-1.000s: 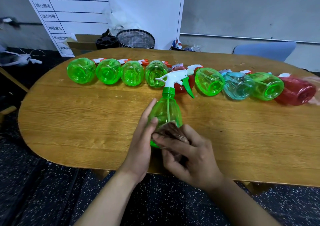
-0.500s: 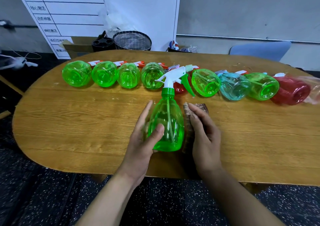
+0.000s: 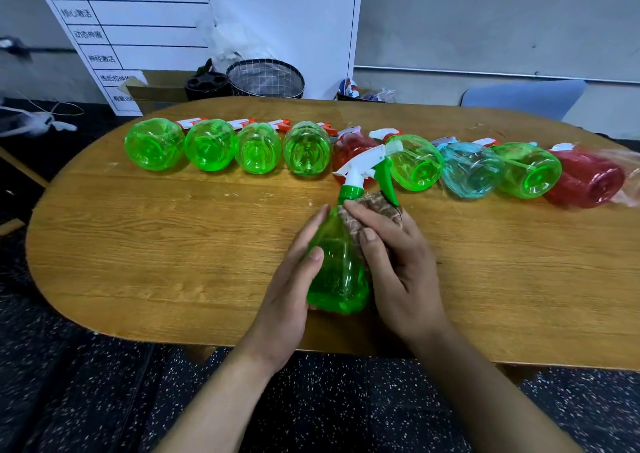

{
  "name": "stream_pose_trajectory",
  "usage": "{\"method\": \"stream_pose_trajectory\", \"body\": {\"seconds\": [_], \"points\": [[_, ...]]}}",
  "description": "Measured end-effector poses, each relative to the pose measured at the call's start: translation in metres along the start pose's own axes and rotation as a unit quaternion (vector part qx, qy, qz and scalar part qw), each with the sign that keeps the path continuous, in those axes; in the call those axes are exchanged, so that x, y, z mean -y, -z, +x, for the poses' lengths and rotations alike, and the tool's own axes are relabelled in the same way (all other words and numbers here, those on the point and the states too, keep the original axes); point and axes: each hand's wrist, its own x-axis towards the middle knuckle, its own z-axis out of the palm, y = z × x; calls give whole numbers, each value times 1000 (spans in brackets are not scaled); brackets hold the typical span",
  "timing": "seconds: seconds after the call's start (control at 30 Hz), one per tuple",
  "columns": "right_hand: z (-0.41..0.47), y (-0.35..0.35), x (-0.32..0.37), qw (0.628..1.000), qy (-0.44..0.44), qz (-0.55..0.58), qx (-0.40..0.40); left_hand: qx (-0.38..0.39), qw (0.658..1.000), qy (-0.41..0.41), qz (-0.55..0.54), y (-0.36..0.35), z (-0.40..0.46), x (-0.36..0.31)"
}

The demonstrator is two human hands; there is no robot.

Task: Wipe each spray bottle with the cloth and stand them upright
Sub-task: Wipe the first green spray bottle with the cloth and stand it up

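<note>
Left hand (image 3: 294, 279) wraps the green spray bottle (image 3: 337, 269) from the left, thumb across its front. Right hand (image 3: 398, 262) presses a brown cloth (image 3: 377, 206) to the bottle's right shoulder — bottle upright at the wooden table's (image 3: 173, 262) near edge, other bottles lying in a row behind.

9 bottles (image 3: 307, 148) lie in a row behind the held bottle (image 3: 337, 272).

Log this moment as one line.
left hand holds green bottle | right hand presses cloth on it | nine bottles lying
</note>
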Motion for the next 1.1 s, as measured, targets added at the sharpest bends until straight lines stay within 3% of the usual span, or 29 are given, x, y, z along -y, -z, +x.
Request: {"method": "stream_pose_trajectory", "body": {"seconds": [0.2,0.37,0.47,0.57,0.63,0.7,0.93,1.1], "points": [[-16,8,4,986,127,-63,93,-10,1000,1,-13,1,-1,-3],[-21,6,12,975,171,-42,136,-18,1000,-3,-13,-1,-2,-11],[-20,5,14,990,116,10,81,-12,1000,-3,-16,-1,-2,-12],[-11,2,11,999,38,-16,-11,-7,1000,-1,-19,-3,-3,-14],[-5,-1,8,1000,0,-18,-19,-6,1000,2,-28,-4,-3,-14],[-4,-2,6,1000,9,-23,5,-11,999,8,-48,-4,-2,-14],[-31,1,8,979,159,-51,115,-32,999,-2,-37,-1,-2,-15],[-20,6,14,997,75,4,-7,-22,999,-2,-29,-3,-3,-13]]}}
